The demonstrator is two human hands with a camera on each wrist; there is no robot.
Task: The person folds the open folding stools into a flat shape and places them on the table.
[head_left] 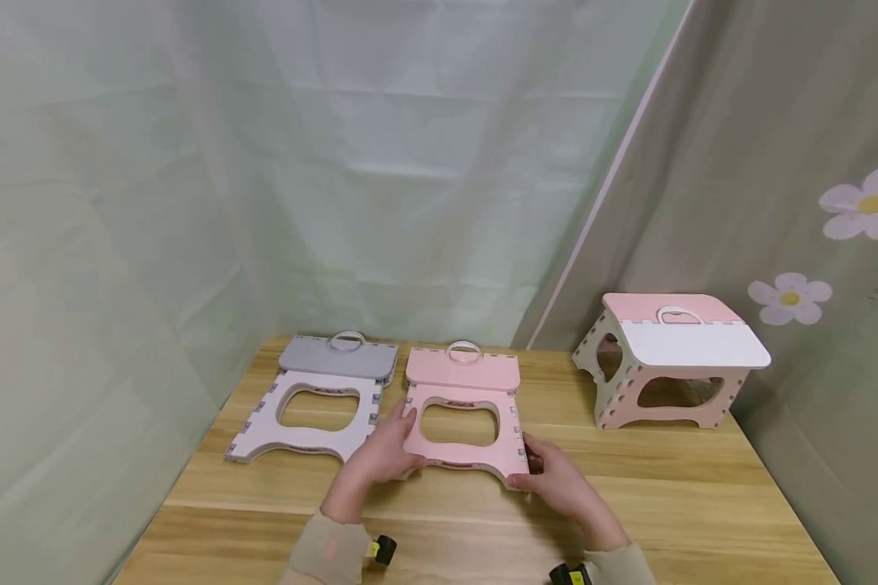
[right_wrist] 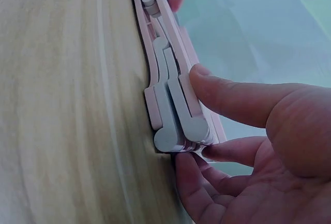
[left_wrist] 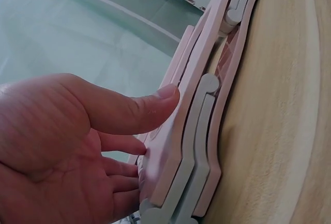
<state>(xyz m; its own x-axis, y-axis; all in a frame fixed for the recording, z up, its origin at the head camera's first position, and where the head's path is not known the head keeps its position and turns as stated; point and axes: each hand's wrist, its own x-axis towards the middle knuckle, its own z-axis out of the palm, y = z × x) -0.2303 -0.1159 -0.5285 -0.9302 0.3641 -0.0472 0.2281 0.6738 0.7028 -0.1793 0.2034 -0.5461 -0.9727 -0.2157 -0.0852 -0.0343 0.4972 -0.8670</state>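
A pink folding stool (head_left: 463, 370) lies folded flat on the wooden table, its white carry handle at the far end. My left hand (head_left: 384, 451) holds its near left corner; in the left wrist view the thumb (left_wrist: 150, 111) rests on the stool's pink panel (left_wrist: 173, 146) and the other fingers touch its side. At the near right corner, my right hand (head_left: 559, 479) grips the edge. The right wrist view shows that thumb (right_wrist: 227, 92) against the panel and curled fingertips by the grey hinge end (right_wrist: 168, 138). Some fingertips are hidden behind the stool.
Left of the pink stool, a grey and white folding stool (head_left: 336, 357) lies folded flat. A pink and white stool (head_left: 691, 345) stands unfolded at the back right of the wooden table (head_left: 454, 536). Fabric curtains (head_left: 424, 179) hang behind and at the sides.
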